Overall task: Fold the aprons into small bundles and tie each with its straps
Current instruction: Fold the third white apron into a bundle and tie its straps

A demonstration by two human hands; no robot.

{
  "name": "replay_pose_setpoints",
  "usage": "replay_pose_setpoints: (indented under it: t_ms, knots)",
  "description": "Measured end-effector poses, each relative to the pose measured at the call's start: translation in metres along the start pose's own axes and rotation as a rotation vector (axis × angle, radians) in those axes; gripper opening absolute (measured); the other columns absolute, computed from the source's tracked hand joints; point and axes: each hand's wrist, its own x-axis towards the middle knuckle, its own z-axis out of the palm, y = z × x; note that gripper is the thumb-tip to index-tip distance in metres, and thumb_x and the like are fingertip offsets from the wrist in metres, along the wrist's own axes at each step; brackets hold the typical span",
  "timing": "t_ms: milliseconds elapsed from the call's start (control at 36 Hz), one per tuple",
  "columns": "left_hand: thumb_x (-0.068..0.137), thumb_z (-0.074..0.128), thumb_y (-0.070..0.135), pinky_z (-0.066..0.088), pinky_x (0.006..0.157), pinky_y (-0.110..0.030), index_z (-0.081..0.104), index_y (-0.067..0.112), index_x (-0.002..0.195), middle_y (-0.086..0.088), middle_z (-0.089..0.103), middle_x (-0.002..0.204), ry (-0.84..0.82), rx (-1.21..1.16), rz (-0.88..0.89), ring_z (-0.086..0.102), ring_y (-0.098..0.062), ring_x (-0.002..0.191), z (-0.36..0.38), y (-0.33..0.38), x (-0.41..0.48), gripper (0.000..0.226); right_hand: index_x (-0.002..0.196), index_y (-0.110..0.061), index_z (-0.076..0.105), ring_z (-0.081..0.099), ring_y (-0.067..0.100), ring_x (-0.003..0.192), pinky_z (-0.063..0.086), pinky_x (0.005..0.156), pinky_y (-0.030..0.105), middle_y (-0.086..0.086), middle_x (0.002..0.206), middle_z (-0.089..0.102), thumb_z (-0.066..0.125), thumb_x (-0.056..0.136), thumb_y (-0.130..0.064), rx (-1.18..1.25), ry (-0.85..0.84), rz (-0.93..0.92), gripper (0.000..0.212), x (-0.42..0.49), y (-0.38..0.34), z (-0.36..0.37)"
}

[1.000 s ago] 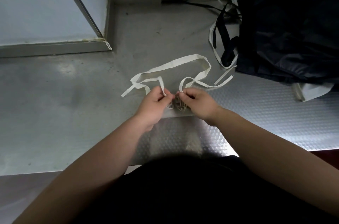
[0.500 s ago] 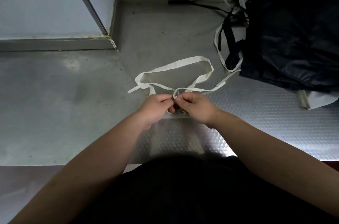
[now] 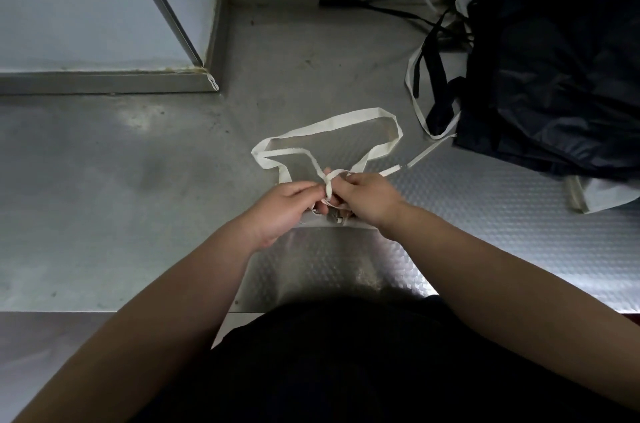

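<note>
Apron bundle (image 3: 327, 222) rests on the desk (image 3: 104, 197). Left hand (image 3: 280, 211) and right hand (image 3: 369, 201) both pinch its cream strap (image 3: 329, 123), grips narrow.

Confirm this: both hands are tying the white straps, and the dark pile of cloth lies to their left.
Wrong side. The head view shows the dark pile of cloth to their right. The left hand and right hand are indeed tying the white straps.

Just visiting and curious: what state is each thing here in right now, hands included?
Left hand: pinches the strap.
Right hand: pinches the strap.
Strap: crossed between the hands, its loop slack on the counter.
Bundle: folded, mostly hidden under the hands.
Dark aprons: heaped, unfolded, straps loose.
</note>
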Motion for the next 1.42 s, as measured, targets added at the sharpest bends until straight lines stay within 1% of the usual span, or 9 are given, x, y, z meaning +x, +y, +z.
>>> replay_pose_setpoints:
  t_ms: [250, 333, 472, 583, 694, 833, 1028, 1194, 1417]
  knots:
    - [0.093, 0.051, 0.006, 0.049, 0.076, -0.013, 0.071, 0.023, 0.081, 0.013, 0.071, 0.074, 0.197, -0.098, 0.036, 0.064, -0.003, 0.077, 0.009, -0.005, 0.002, 0.029, 0.079, -0.004, 0.073, 0.061, 0.017, 0.077, 0.051, 0.082, 0.034, 0.016, 0.086, 0.071, 0.069, 0.084, -0.034, -0.053, -0.11, -0.055, 0.031, -0.001, 0.005, -0.005]
    - [0.092, 0.055, 0.009, 0.049, 0.077, -0.017, 0.073, 0.023, 0.083, 0.011, 0.072, 0.079, 0.235, -0.15, 0.046, 0.065, -0.005, 0.08, 0.011, -0.005, 0.002, 0.024, 0.087, 0.001, 0.07, 0.056, 0.013, 0.072, 0.046, 0.066, 0.018, 0.014, 0.082, 0.067, 0.064, 0.088, -0.032, -0.14, -0.044, -0.066, 0.034, 0.001, 0.003, -0.004]
    - [0.092, 0.057, 0.01, 0.049, 0.066, -0.012, 0.072, 0.018, 0.083, 0.009, 0.072, 0.075, 0.276, -0.273, 0.036, 0.066, -0.002, 0.074, 0.013, -0.005, 0.005, 0.02, 0.09, 0.002, 0.068, 0.053, 0.008, 0.061, 0.044, 0.067, 0.031, 0.006, 0.073, 0.061, 0.064, 0.088, -0.034, -0.17, -0.088, -0.094, 0.036, 0.003, 0.004, -0.007]
    - [0.088, 0.06, 0.008, 0.055, 0.072, -0.024, 0.074, 0.016, 0.079, 0.003, 0.072, 0.074, 0.222, -0.342, -0.016, 0.064, -0.011, 0.075, 0.008, -0.004, 0.006, 0.018, 0.088, 0.002, 0.065, 0.055, 0.016, 0.073, 0.046, 0.072, 0.033, 0.013, 0.082, 0.063, 0.06, 0.089, -0.036, -0.141, -0.057, -0.088, 0.038, 0.001, 0.007, -0.003]
    - [0.089, 0.056, 0.001, 0.047, 0.075, -0.024, 0.076, 0.021, 0.078, 0.003, 0.072, 0.078, 0.202, -0.28, 0.025, 0.062, -0.013, 0.083, 0.006, -0.006, 0.004, 0.03, 0.085, -0.02, 0.068, 0.061, 0.012, 0.079, 0.049, 0.083, 0.027, 0.001, 0.083, 0.068, 0.069, 0.083, -0.026, 0.066, -0.196, -0.03, 0.007, 0.0, 0.006, -0.01]
    - [0.089, 0.054, -0.003, 0.053, 0.073, -0.019, 0.07, 0.01, 0.097, 0.002, 0.073, 0.082, 0.119, -0.227, 0.043, 0.067, -0.008, 0.081, 0.005, -0.006, 0.002, 0.022, 0.07, -0.022, 0.066, 0.051, -0.003, 0.055, 0.038, 0.061, 0.012, -0.015, 0.055, 0.058, 0.06, 0.09, -0.037, 0.045, -0.229, 0.015, 0.025, 0.002, 0.002, -0.017]
    - [0.088, 0.061, 0.013, 0.046, 0.088, -0.031, 0.072, 0.023, 0.086, 0.008, 0.074, 0.083, 0.111, -0.22, 0.013, 0.065, -0.009, 0.087, 0.001, -0.006, 0.002, 0.015, 0.091, -0.009, 0.071, 0.062, 0.011, 0.081, 0.049, 0.087, 0.027, 0.004, 0.087, 0.069, 0.067, 0.086, -0.025, 0.039, -0.217, -0.011, 0.018, 0.0, 0.003, -0.013]
    - [0.088, 0.061, 0.012, 0.047, 0.078, -0.022, 0.077, 0.021, 0.074, 0.003, 0.071, 0.079, 0.126, -0.296, 0.019, 0.059, -0.015, 0.085, 0.003, -0.006, 0.002, 0.023, 0.078, -0.017, 0.061, 0.059, 0.014, 0.075, 0.049, 0.075, 0.031, 0.001, 0.078, 0.065, 0.065, 0.087, -0.024, -0.046, -0.051, 0.008, 0.012, 0.001, 0.005, -0.002]
    - [0.089, 0.059, 0.012, 0.049, 0.082, -0.026, 0.07, 0.016, 0.084, 0.002, 0.071, 0.08, 0.119, -0.286, 0.024, 0.063, -0.013, 0.081, 0.002, -0.008, 0.002, 0.013, 0.091, -0.019, 0.061, 0.057, 0.013, 0.071, 0.052, 0.062, 0.026, -0.001, 0.08, 0.061, 0.046, 0.089, 0.009, 0.694, -0.099, 0.133, 0.032, -0.004, -0.001, -0.014]
